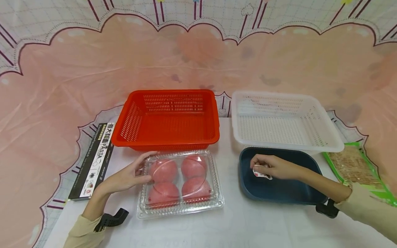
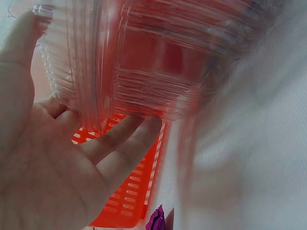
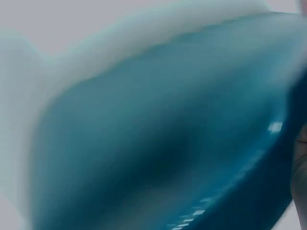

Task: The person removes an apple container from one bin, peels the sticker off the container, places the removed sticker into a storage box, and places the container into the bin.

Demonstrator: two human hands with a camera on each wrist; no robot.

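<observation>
My left hand [image 1: 127, 174] grips the left edge of a clear plastic clamshell box [image 1: 218, 193], thumb over the lid and fingers along its far side. Several pink, round, dome-shaped items [image 1: 164, 170] show through the lid. In the left wrist view, the fingers [image 2: 127, 143] reach along the ribbed plastic wall. My right hand [image 1: 276, 167] pinches a small white packet with red print [image 1: 262, 175] over the dark blue tray [image 1: 257, 193]. The tray's blurred wall [image 3: 144, 96] fills most of the right wrist view, which leaves the packet out of sight.
Behind the clamshell stands a red perforated basket [image 1: 173, 129], and to its right a white perforated basket [image 1: 273, 127]. A black and white pasta box [image 1: 96, 158] lies at the left. On the far right is a green-edged packet of brown food [image 1: 353, 165].
</observation>
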